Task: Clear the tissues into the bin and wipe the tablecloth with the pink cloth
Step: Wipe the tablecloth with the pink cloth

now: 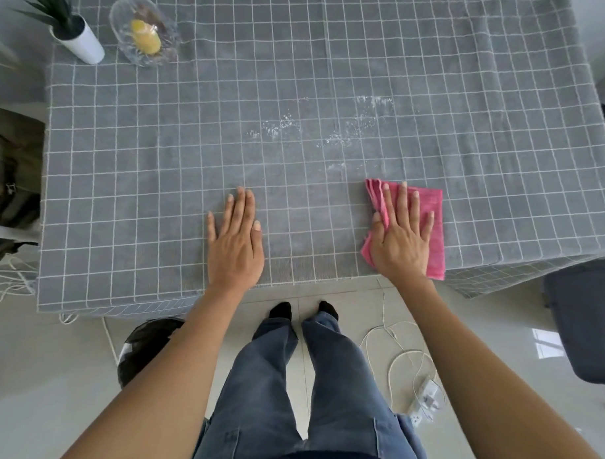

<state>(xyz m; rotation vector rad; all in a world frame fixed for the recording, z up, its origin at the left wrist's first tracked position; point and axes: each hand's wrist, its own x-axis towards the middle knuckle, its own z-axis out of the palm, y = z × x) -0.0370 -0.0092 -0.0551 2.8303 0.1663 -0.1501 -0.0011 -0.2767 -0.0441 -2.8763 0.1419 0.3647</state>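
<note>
With both hands flat, the left hand (234, 245) bracing the tablecloth (155, 165) and the right hand (399, 236) pressing the pink cloth (431, 231), a hard swipe may scatter the white crumbs (325, 129) or bunch the fabric.

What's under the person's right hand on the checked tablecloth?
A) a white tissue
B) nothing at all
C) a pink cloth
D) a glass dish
C: the right hand lies flat with straight fingers on the pink cloth near the table's front edge, while the left hand rests on bare tablecloth.
</note>
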